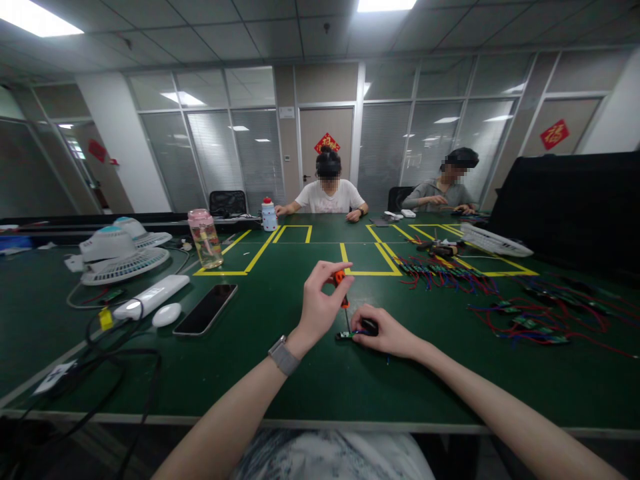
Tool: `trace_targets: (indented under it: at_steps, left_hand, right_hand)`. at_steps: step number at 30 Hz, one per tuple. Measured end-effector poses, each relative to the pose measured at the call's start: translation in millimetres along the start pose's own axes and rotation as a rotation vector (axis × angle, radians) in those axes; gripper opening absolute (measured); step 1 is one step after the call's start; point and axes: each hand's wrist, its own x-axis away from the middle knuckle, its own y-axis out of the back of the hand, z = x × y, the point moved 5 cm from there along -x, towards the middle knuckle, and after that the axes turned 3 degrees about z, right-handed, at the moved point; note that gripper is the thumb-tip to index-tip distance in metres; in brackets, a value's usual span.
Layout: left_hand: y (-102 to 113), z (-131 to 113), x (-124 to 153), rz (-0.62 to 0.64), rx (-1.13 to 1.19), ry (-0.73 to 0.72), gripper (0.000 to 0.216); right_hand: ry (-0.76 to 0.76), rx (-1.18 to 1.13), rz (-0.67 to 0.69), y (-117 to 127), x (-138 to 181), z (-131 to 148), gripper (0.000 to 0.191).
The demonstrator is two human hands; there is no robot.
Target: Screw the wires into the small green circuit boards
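My left hand (323, 297) grips the orange-and-black handle of a screwdriver (342, 283) between thumb and fingers. The screwdriver stands nearly upright, its thin shaft reaching down to a small green circuit board (344, 336) on the table. Close beside the shaft, my right hand (377, 331) is closed at the board's right end, its fingers pinching there. Something dark shows inside the curl of the right fingers, too hidden to name. A short blue wire end lies just below this hand.
Wired circuit boards (445, 273) lie in bunches at right. On the left are a phone (206, 309), a white mouse (167, 315), a power strip (153, 296), white fans (123, 257) and a pink-lidded bottle (205, 239). Yellow tape (370, 273) marks the green table. Two people sit across.
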Motion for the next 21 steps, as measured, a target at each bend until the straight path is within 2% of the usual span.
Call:
trace_targets:
  at_steps: [4,10,16,21]
  left_hand:
    - [1.7,-5.4,1.2,0.001,-0.060,-0.052,0.023]
    - [-4.3,2.0,0.0,0.100,0.151,-0.003,0.035]
    - [0.6,-5.5,1.7,0.007,-0.071,-0.093,0.020]
    - [-0.1,-4.8,2.0,0.043,0.007,-0.066,0.033]
  right_hand:
    - [-0.005,-0.008,0.004,-0.1,-0.7,-0.4,0.008]
    - [-0.010,-0.014,0.005,-1.1,-1.0,-1.3,0.009]
    - [-0.007,-0.018,0.002,-1.9,-0.9,-3.1,0.009]
    - [-0.005,-0.014,0.000,-1.6,-0.5,-1.6,0.009]
